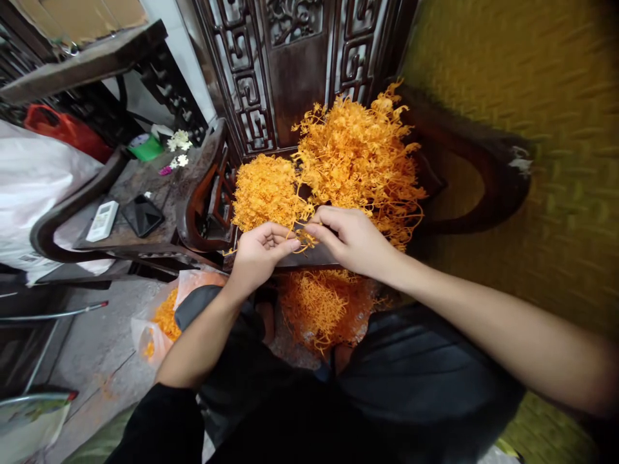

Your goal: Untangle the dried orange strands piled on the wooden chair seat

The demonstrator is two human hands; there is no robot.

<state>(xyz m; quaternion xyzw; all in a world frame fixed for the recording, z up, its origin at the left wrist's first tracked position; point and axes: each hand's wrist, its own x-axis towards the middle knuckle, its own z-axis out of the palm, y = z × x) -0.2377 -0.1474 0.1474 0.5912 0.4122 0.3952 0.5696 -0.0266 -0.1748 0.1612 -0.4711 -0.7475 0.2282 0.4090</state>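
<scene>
Between my two hands is a small orange stringy sprig [305, 240] with thin curled strands. My left hand [264, 252] pinches it from the left with thumb and fingers. From the right, my right hand [349, 237] pinches the same sprig, its fingers bent. Just beyond them on a dark wooden chair seat [314, 259] lie two heaps: a compact orange heap [265, 191] of short curly bits at left, and a taller heap of long-stemmed orange sprigs [360, 154] at right. The fingers partly hide the sprig.
Below the seat, between my legs, orange strands [319, 306] are piled. A plastic bag [145, 332] with orange bits stands on the floor at left. A side chair holds a phone [142, 216], a white remote [102, 221] and green tape [146, 147]. A curved wooden armrest [476, 161] is at right.
</scene>
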